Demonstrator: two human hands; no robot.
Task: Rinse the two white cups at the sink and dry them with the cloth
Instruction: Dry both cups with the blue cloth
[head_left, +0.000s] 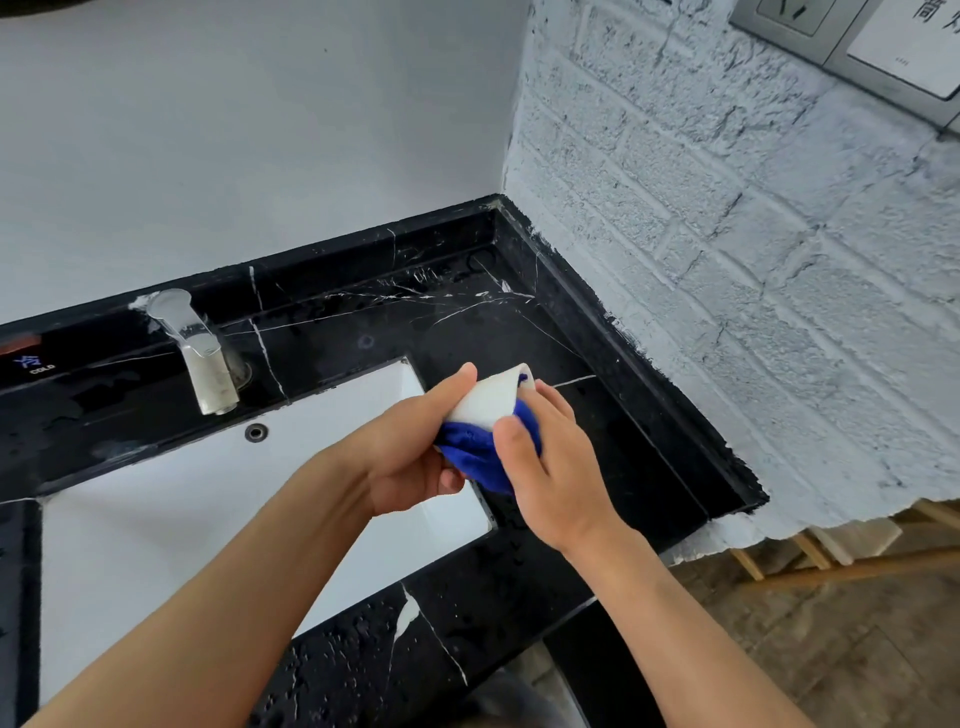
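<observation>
A small white cup is held tilted over the right edge of the white sink. My left hand grips the cup from the left, thumb along its side. A blue cloth is bunched under and against the cup, and a bit of it shows inside the cup's mouth. My right hand presses the cloth to the cup from the right. Only one cup is in view.
A chrome tap stands behind the sink on the black marble counter, which is wet with droplets along the front. A white brick wall closes the right side. Wooden slats and a wooden floor lie beyond the counter's end.
</observation>
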